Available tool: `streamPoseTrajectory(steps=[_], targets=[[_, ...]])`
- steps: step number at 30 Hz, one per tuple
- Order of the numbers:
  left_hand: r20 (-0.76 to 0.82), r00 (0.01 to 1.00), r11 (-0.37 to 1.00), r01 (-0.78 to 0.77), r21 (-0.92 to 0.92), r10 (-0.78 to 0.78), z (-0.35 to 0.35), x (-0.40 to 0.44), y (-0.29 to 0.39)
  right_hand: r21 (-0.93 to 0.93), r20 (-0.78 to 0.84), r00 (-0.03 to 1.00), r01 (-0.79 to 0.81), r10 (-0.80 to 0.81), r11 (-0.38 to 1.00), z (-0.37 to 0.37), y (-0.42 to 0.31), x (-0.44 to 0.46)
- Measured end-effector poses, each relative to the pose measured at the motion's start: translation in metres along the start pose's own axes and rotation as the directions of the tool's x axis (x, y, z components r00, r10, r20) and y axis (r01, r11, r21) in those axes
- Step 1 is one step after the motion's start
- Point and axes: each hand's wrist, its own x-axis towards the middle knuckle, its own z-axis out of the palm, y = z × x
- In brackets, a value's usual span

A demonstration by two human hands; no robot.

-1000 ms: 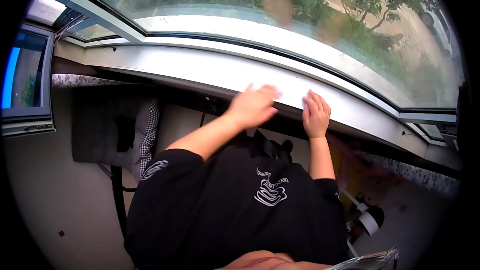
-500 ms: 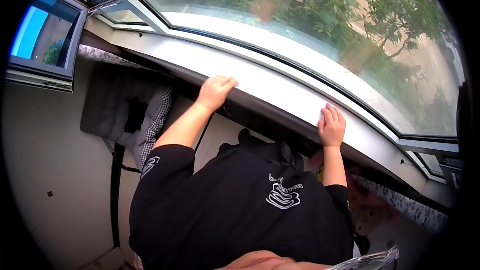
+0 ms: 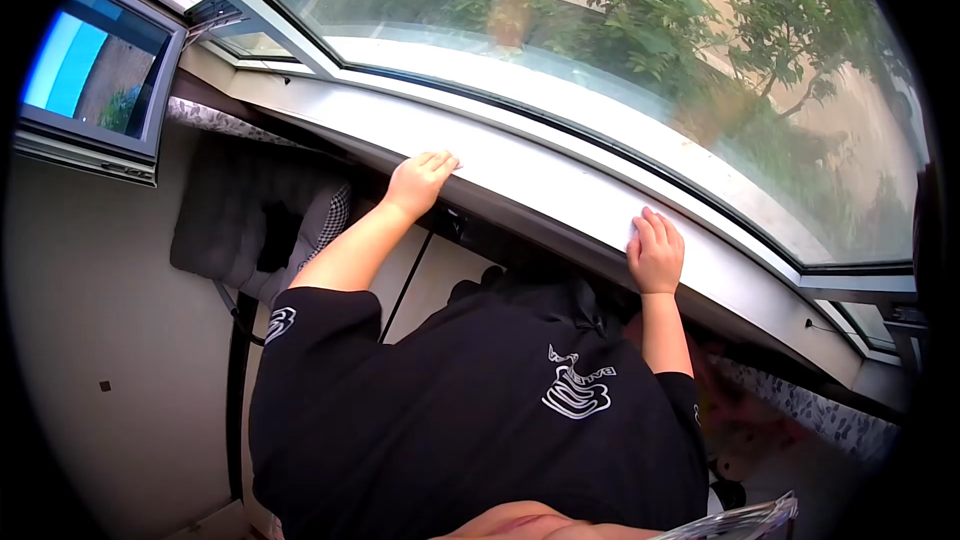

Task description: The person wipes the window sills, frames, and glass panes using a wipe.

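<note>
A long white window sill point(image 3: 540, 185) runs slantwise below a large window pane point(image 3: 600, 60). My left hand point(image 3: 420, 183) rests on the sill's front edge, left of the middle, its fingers lying on the white surface. Farther right, my right hand point(image 3: 656, 250) lies over the same edge with its fingers stretched onto the sill. Neither hand shows anything held. Both thumbs are mostly hidden.
At the left, a window sash point(image 3: 95, 70) stands open. Below it is a grey cushioned seat point(image 3: 220, 210). Patterned fabric point(image 3: 810, 405) hangs under the sill at the right. Trees point(image 3: 640, 10) show outside.
My left hand has moved left along the sill, away from my right hand, and come to rest on the edge. The view has shifted and turned a little.
</note>
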Motion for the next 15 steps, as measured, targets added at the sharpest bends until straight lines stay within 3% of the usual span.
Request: streamPoseTrajectory(steps=[1, 3, 5, 7, 8, 9, 13, 15], targets=[[0.062, 0.998, 0.999, -0.008, -0.048, 0.011, -0.008, 0.002, -0.005, 0.01, -0.005, 1.0, 0.008, -0.008, 1.0, -0.001, 0.0, -0.001], [0.191, 0.97, 0.988, 0.153, 0.0, -0.151, 0.004, -0.012, -0.045, 0.009, 0.002, 1.0, 0.016, -0.016, 1.0, 0.0, 0.001, -0.001], [0.253, 0.827, 0.856, 0.516, 0.016, -0.503, 0.008, -0.015, -0.085, 0.004, 0.001, 1.0, 0.002, -0.002, 1.0, 0.0, -0.001, 0.0], [0.372, 0.696, 0.786, 0.581, 0.211, -0.615, 0.004, 0.004, -0.077, 0.009, -0.007, 1.0, 0.019, -0.019, 1.0, -0.002, -0.003, 0.001], [0.284, 0.74, 0.792, 0.586, 0.171, -0.609, 0.017, 0.005, -0.065, 0.012, -0.018, 1.0, 0.021, -0.02, 1.0, -0.002, -0.003, 0.001], [0.301, 0.744, 0.8, 0.582, 0.145, -0.596, 0.03, 0.011, -0.053, 0.019, -0.026, 1.0, 0.015, -0.015, 1.0, -0.002, -0.004, 0.001], [0.285, 0.9, 0.933, 0.357, -0.046, -0.33, 0.058, 0.045, 0.04, 0.059, -0.037, 0.999, -0.009, 0.012, 0.998, -0.003, -0.004, 0.001], [0.159, 0.971, 0.966, 0.203, -0.161, -0.178, 0.06, 0.059, 0.093, 0.081, -0.06, 0.998, 0.006, -0.001, 0.997, -0.004, -0.003, 0.003]])
